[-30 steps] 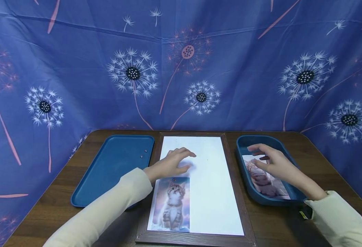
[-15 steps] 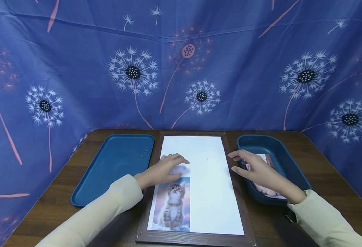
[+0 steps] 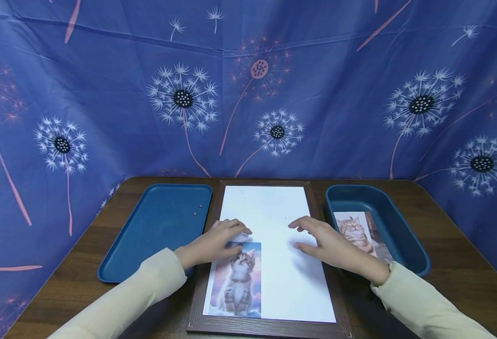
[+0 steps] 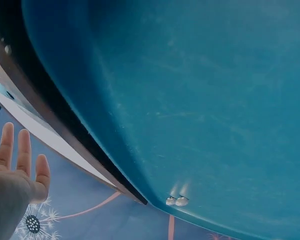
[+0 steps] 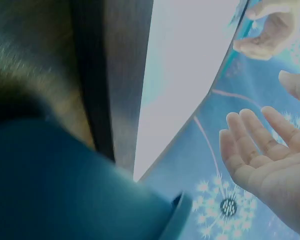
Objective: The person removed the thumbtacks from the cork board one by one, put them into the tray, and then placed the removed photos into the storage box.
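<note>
right hand [image 3: 332, 245] brought from blue bin [image 3: 371, 201] to above white board [image 3: 274, 202]
kitten picture [image 3: 236, 289] is partly overlapped by left hand [image 3: 212, 241]; both hands are relaxed, gripping nothing.

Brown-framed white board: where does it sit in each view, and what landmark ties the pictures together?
Head: the framed board lies at lower centre, between the flat blue tray and the deep blue bin.
Left wrist: the framed board slants down from the left edge, partly cut off.
Right wrist: the framed board runs down from the top edge, narrowing.
Shared landmark: the dandelion-print cloth.
</note>
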`<state>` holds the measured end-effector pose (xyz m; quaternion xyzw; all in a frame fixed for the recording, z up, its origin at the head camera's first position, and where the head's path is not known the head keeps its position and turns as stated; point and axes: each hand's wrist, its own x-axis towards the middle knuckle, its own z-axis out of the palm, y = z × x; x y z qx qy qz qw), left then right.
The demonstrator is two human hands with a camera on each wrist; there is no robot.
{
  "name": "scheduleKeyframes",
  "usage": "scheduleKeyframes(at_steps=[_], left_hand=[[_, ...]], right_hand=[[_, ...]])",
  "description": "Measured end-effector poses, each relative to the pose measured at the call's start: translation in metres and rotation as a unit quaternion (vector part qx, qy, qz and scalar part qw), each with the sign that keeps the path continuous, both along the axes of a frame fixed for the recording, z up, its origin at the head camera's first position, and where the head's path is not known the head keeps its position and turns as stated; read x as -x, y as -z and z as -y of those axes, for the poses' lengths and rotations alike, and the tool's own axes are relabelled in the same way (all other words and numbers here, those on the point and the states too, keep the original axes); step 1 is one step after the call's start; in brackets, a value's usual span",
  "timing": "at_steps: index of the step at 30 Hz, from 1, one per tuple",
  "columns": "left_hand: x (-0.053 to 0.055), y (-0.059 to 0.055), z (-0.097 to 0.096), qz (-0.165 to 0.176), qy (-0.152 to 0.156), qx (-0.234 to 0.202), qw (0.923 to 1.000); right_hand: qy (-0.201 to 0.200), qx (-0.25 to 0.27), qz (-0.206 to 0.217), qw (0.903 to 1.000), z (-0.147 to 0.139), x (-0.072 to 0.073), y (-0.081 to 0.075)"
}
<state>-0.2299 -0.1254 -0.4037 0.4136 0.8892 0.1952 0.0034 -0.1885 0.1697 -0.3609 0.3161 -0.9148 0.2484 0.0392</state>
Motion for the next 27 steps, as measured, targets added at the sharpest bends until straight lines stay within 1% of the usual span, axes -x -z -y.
scheduleKeyframes(at_steps=[6,15,22,27], left_hand=[[-0.005,0.002,0.004,-0.019,0.003,0.002,0.9998],[-0.009,0.006,0.008,-0.036,0.011,0.003,0.9993],[-0.01,0.009,0.008,-0.043,0.017,0.006,0.9989],[-0.01,0.01,0.008,-0.038,0.015,0.007,0.9991]], right_hand=[[-0.026,-0.006,0.025,0.9993,0.014,-0.003,0.005],[-0.03,-0.023,0.062,0.9973,0.034,-0.012,0.01],[-0.063,-0.048,0.052,0.9955,0.043,-0.016,0.016],[-0.086,-0.058,0.04,0.9938,0.048,-0.018,0.02]])
